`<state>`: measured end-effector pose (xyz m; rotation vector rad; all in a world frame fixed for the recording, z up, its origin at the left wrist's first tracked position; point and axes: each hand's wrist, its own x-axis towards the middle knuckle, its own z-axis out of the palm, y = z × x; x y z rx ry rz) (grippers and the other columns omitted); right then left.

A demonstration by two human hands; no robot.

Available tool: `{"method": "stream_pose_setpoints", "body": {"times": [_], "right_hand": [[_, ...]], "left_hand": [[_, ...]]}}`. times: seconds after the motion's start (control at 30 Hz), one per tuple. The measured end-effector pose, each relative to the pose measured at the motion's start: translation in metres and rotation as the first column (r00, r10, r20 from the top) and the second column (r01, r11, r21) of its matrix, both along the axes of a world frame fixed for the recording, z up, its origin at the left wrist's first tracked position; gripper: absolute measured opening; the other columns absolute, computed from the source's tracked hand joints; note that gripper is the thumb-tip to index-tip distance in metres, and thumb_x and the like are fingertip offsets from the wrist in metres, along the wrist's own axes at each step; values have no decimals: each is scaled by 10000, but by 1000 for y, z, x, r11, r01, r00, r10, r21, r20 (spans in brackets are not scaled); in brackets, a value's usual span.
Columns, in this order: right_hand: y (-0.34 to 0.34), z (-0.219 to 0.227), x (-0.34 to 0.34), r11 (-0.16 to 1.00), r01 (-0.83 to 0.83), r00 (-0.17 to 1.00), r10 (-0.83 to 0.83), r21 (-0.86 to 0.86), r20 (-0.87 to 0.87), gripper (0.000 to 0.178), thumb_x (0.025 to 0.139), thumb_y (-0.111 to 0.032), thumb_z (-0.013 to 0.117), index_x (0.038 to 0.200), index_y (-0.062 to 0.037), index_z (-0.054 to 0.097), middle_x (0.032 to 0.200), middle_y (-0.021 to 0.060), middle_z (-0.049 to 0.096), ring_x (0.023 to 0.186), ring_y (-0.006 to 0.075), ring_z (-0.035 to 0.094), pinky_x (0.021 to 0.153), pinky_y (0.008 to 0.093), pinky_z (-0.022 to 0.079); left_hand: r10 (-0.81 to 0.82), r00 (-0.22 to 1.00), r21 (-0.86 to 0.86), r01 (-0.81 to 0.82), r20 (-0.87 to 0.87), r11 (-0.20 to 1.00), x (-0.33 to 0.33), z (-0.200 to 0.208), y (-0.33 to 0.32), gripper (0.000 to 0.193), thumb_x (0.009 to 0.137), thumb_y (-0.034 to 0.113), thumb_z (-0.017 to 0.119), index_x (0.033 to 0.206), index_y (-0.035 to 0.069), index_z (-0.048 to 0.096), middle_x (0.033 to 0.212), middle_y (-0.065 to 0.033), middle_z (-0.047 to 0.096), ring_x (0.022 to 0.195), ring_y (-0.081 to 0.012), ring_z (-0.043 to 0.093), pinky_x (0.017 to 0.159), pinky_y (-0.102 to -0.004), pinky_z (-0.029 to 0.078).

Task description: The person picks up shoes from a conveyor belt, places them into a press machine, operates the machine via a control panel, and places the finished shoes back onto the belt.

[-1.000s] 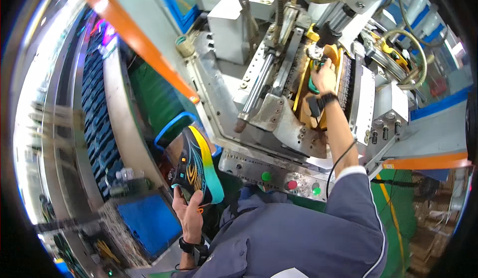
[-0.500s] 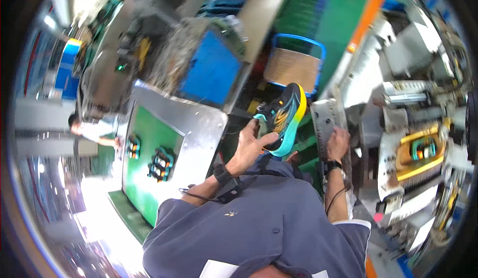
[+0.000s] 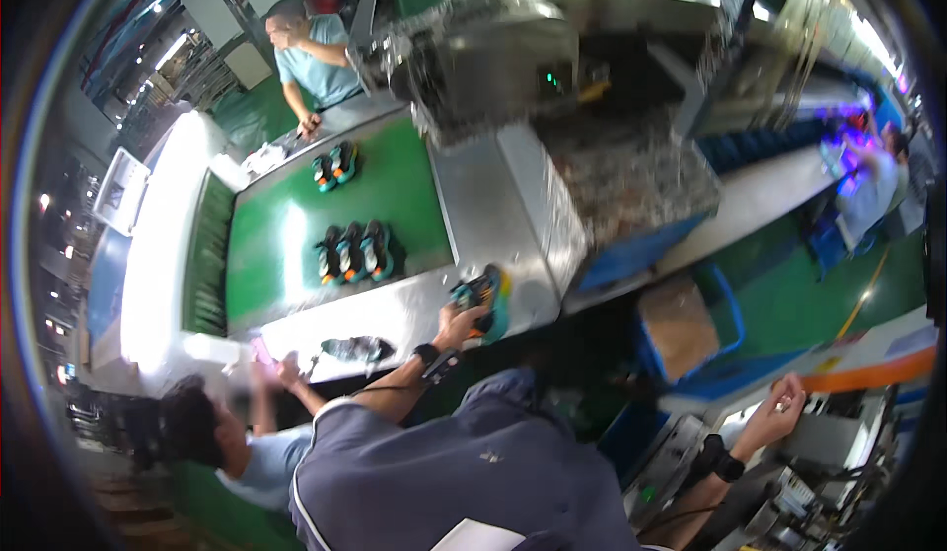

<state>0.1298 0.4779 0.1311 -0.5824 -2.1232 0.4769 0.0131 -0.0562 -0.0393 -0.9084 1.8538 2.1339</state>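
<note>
"What does the upper body wear?"

"A dark slate-blue, short-sleeved cloth shirt (image 3: 424, 472), with thin white piping (image 3: 299, 487) curving along its left side."

"Any markings on it?"

"A small pale emblem (image 3: 490, 456) on the front, too blurred to make out. Nearer the view's lower edge lies a flat, straight-edged white piece (image 3: 478, 536), partly cut off."

"And the wrists?"

"Above the bare left hand (image 3: 461, 327) sits a black strap (image 3: 426, 354) with a boxy black module (image 3: 441, 367); a thin dark cable (image 3: 387, 386) runs along that forearm."

"The other side?"

"Near the bare right hand (image 3: 777, 416), a black wristband (image 3: 729, 468) with a rounded dark face."
</note>
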Motion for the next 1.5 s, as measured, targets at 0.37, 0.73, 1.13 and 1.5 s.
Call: {"method": "stream_pose_setpoints", "body": {"times": [0.37, 0.73, 1.13, 1.5], "right_hand": [[-262, 304, -414, 530, -619, 743, 634, 580, 214, 236, 816, 15, 634, 1049, -19, 617, 1009, 126, 629, 932, 301, 616, 839, 368, 479], [-526, 305, -742, -300, -486, 686, 451, 821, 570, 829, 646, 130, 666, 1401, -121, 436, 1437, 80, 445, 1353, 282, 380, 1145, 411, 293], [-550, 286, -853, -377, -525, 580, 498, 763, 645, 388, 813, -15, 464, 1189, -31, 557, 1123, 147, 598, 1045, 345, 532, 900, 417, 409], [-391, 360, -551, 445, -675, 651, 735, 589, 191, 642, 697, -283, 841, 1214, 5, 593, 1074, 162, 679, 971, 242, 643, 898, 361, 485]], "left_hand": [[301, 943, -383, -332, -141, 862, -261, -77, -239, 310, 664, 132, 738, 890, -62, 653, 813, -127, 682, 701, -222, 658, 635, -347, 529], [435, 878, -685, -443, -200, 579, -454, -126, -432, 647, 755, 268, 640, 1282, -5, 382, 1094, -298, 600, 1026, -455, 588, 869, -488, 491], [199, 849, -789, -529, -490, 314, -419, -115, -428, 661, 809, 93, 581, 1423, 24, 347, 1298, -210, 508, 1167, -407, 516, 977, -464, 441], [-459, 767, 58, 537, -448, 842, -208, 126, -85, 139, 888, 85, 674, 959, -29, 709, 1026, -100, 708, 934, -145, 640, 810, -283, 511]]}}
